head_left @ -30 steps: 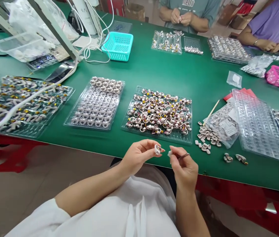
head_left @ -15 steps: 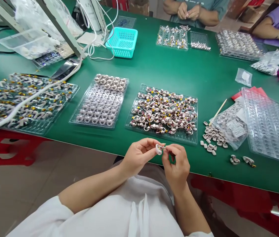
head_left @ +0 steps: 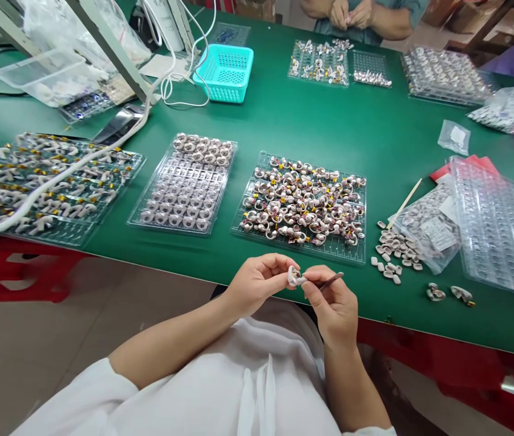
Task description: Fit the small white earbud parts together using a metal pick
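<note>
Near the table's front edge, my left hand (head_left: 257, 283) pinches a small white curved earphone part (head_left: 292, 276) between thumb and fingertips. From the right, my right hand (head_left: 333, 306) meets it, with thumb and forefinger closed at the part's light-coloured end. A slim dark brown tool (head_left: 332, 280) lies across my right fingers, its tip hidden by them. Just beyond both hands lies a clear tray (head_left: 348, 253) heaped with similar curved parts (head_left: 300, 203) showing yellow and dark red bits.
Left are a tray of round white pieces (head_left: 182, 200) and a tray of curved parts (head_left: 63, 181), crossed by a white cable (head_left: 34, 197). Loose white caps (head_left: 393, 245), a bag (head_left: 439, 233) and clear trays (head_left: 497, 230) lie right. Across the table, another person's hands (head_left: 351, 13) work.
My right hand has shifted slightly right and turned, so the dark tool now shows across its fingers. The left hand still holds the earphone part. The view has shifted slightly.
</note>
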The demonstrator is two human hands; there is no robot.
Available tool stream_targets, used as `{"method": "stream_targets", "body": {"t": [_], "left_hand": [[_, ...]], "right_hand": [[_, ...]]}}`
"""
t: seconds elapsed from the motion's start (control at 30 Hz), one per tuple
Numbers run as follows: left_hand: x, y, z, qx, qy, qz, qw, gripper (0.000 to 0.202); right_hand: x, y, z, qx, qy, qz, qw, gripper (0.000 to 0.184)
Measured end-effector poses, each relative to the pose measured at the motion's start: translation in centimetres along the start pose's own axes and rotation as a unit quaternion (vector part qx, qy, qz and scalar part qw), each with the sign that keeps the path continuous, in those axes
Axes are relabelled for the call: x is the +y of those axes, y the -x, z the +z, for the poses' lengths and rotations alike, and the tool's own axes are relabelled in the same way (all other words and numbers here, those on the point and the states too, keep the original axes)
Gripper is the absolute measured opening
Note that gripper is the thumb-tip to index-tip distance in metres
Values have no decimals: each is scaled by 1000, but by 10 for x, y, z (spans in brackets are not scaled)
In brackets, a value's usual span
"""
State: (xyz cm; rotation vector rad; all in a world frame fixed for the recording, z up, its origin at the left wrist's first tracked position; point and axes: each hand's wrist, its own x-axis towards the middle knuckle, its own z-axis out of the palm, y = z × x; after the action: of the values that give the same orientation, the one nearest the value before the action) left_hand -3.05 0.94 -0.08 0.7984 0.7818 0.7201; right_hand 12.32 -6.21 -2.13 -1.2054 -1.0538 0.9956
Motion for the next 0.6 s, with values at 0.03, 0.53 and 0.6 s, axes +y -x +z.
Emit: {"method": "stream_targets", "body": {"t": [0.03, 0.53, 0.6], "left_hand": [[0, 0, 0, -2, 0, 1, 1000, 22], [0, 5, -2, 24, -202, 116, 972, 13], [0, 6, -2, 24, -219, 131, 966, 13]], "right_hand": [[-1, -1, 1, -7, -9, 4, 1000, 15], [4, 0, 4, 17, -5, -15, 1000, 17], [4, 0, 3, 19, -2, -17, 1000, 17]]}}
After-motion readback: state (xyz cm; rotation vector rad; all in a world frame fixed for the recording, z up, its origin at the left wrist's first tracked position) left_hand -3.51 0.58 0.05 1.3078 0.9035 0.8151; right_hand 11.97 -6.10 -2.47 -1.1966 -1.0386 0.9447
